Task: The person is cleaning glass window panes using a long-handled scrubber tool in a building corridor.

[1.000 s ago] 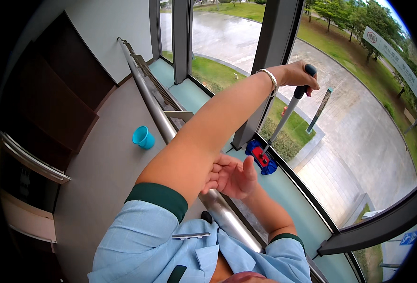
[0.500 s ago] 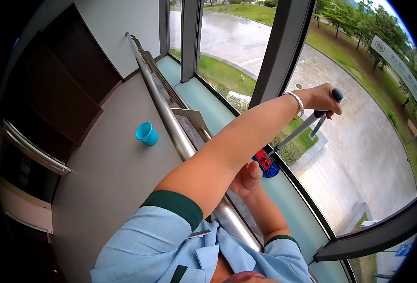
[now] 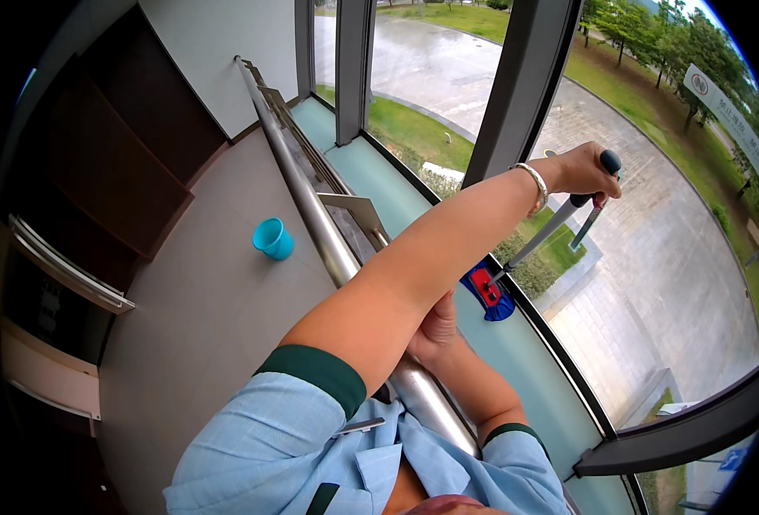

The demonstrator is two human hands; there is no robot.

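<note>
My left arm reaches across to the right, over my right forearm. My left hand point(image 3: 587, 170) is closed around the dark grip of a flat mop's grey pole point(image 3: 544, 239). The pole slants down to a red mop head point(image 3: 485, 285) with a blue pad point(image 3: 500, 309), resting on the pale green ledge point(image 3: 530, 369) against the window. A short narrow strip point(image 3: 584, 228) shows below that hand; whether it is held or reflected I cannot tell. My right hand point(image 3: 435, 333) is beside the metal handrail point(image 3: 338, 262), fingers curled, partly hidden beneath my left forearm.
A turquoise bucket point(image 3: 274, 239) stands on the grey floor point(image 3: 216, 326) left of the handrail. Dark window posts point(image 3: 517, 94) rise along the glass. Brown doors point(image 3: 96, 163) line the left side, and a white wall point(image 3: 225, 60) closes the far end.
The mop head has shifted slightly nearer along the ledge. My right hand has turned and drawn its thumb in, slipping further beneath my left forearm. The left hand keeps its hold.
</note>
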